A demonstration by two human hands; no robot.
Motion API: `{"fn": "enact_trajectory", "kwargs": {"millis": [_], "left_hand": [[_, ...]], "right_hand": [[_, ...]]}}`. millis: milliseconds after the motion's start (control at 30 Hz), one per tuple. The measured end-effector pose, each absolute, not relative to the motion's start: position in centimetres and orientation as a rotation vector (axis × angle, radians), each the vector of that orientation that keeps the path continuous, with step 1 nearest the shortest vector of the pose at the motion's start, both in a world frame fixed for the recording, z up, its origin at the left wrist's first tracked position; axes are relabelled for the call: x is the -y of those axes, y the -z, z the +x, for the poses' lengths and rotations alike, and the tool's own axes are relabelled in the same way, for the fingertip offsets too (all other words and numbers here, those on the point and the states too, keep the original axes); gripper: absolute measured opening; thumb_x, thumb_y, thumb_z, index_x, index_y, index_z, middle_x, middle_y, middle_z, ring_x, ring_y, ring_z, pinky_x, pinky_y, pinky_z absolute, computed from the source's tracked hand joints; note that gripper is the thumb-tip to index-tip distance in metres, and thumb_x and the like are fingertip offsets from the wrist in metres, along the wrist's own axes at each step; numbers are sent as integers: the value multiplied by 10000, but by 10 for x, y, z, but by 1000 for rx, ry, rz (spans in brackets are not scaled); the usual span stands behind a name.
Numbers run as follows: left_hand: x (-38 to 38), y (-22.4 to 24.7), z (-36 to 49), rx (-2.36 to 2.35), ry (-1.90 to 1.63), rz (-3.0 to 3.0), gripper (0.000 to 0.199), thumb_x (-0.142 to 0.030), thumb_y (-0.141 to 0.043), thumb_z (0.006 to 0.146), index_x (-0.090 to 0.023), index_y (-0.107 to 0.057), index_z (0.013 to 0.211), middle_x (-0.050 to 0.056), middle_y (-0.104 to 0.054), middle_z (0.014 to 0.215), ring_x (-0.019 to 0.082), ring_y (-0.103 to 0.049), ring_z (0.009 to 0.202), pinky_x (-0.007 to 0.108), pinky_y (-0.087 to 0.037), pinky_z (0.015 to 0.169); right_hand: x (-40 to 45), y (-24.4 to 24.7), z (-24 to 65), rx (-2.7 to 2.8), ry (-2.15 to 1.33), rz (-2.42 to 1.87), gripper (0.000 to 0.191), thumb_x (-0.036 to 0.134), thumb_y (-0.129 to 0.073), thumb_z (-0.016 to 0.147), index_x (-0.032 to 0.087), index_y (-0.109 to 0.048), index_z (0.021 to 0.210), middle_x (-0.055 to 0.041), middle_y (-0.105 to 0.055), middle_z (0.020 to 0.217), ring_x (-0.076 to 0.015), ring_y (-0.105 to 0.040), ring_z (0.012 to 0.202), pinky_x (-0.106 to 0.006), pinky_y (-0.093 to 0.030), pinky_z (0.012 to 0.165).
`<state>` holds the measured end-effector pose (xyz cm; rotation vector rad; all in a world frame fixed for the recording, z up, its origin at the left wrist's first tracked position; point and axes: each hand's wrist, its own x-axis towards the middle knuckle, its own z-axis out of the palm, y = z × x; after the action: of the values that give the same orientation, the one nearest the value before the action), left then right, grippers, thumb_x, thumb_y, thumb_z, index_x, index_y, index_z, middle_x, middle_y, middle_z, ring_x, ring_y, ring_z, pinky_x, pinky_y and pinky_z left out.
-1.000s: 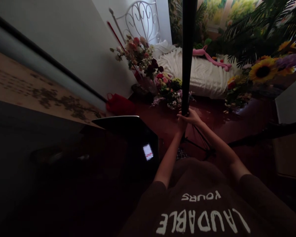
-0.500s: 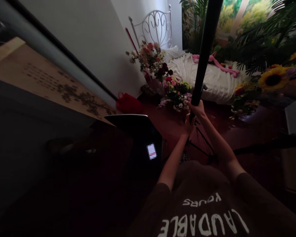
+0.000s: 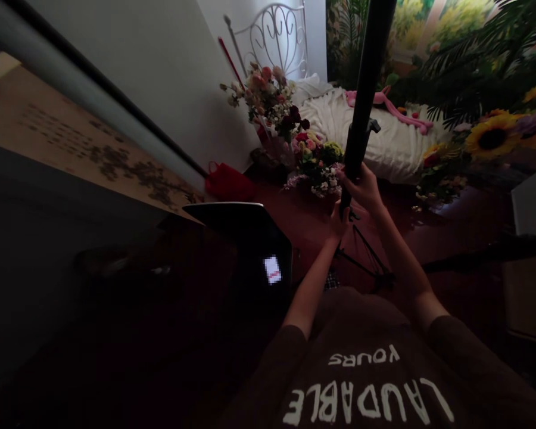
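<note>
A thick black pole rises from the centre of the view to the top edge, leaning slightly right. My left hand is wrapped round its lower part. Just above it, my right hand grips the same pole from the right side. A small black knob sticks out of the pole above my right hand. Below my hands, thin black tripod legs spread over the dark red floor.
Flower bunches stand beyond my hands, by a bed with a white cover. Sunflowers are at the right. To the left are a black panel, a red bag and a hanging scroll.
My right hand has shifted slightly on the pole, and its fingers look looser. The knob on the pole now shows higher above it. The whole view has moved a little.
</note>
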<state>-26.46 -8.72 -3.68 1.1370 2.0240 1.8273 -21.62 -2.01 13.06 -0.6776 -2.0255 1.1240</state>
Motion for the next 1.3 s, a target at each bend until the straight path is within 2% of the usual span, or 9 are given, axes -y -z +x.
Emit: {"fn": "enact_trajectory", "kwargs": {"millis": [100,300,500,600,667,867,1033,1167,1300], "left_hand": [[87,37,-265,-2013,-1822,1132,465,-542,-393,936,-197,-541,1212,111,-681,1027,182,-657,874,284,-515,765],[87,37,-265,-2067,-1769,1067,483,-568,-410,922,-188,-565,1177,87,-687,951,167,-644,804,262,-496,715],[90,36,-265,-2092,-1710,1083,517,-589,-398,918,-166,-561,1166,106,-682,951,175,-645,798,264,-495,717],[90,36,-264,-2075,-1714,1076,525,-598,-374,921,-170,-555,1166,102,-679,937,168,-644,782,253,-494,702],[90,35,-263,-2062,-1728,1071,515,-594,-369,925,-180,-550,1172,96,-680,943,162,-645,788,246,-494,699],[89,34,-262,-2049,-1762,1087,480,-568,-391,929,-184,-561,1162,67,-671,872,149,-620,720,242,-478,659],[87,38,-263,-2059,-1784,1087,458,-561,-405,926,-199,-573,1151,56,-660,871,145,-613,743,245,-484,692],[86,40,-264,-2076,-1774,1097,485,-580,-394,922,-191,-577,1147,71,-664,882,158,-618,758,261,-490,711],[84,42,-264,-2083,-1781,1099,518,-594,-380,919,-190,-565,1186,92,-669,938,173,-622,807,279,-493,739]], "right_hand": [[23,-93,-188,2193,-1085,-639,454,479,-668,783,194,-555,1118,-56,-671,931,-193,-658,823,-305,-527,734],[41,-28,-143,2147,-1190,-831,314,433,-567,845,181,-574,1033,-94,-685,986,-198,-679,844,-327,-538,753],[61,-12,-145,1827,-1292,-1062,422,487,-536,844,175,-520,1127,-52,-678,823,-184,-678,694,-296,-533,658],[67,-11,-147,1837,-1195,-1067,524,434,-570,826,193,-448,1275,-41,-664,881,-163,-658,677,-280,-523,641],[69,-11,-147,1908,-1080,-1072,516,390,-572,826,226,-456,1300,-43,-659,957,-147,-643,679,-276,-517,654],[68,-9,-142,2045,-998,-1087,437,344,-560,835,238,-537,1259,-41,-689,956,-161,-654,690,-279,-506,655],[62,-10,-138,2050,-1022,-1132,392,444,-562,860,237,-624,1187,-26,-712,775,-189,-684,699,-269,-490,655],[54,-10,-138,2015,-1200,-1181,422,562,-565,836,235,-682,1075,2,-681,618,-163,-641,527,-229,-438,529],[45,-10,-141,1935,-1348,-1191,444,605,-601,776,184,-721,857,21,-588,480,-134,-552,421,-220,-382,448]]}}
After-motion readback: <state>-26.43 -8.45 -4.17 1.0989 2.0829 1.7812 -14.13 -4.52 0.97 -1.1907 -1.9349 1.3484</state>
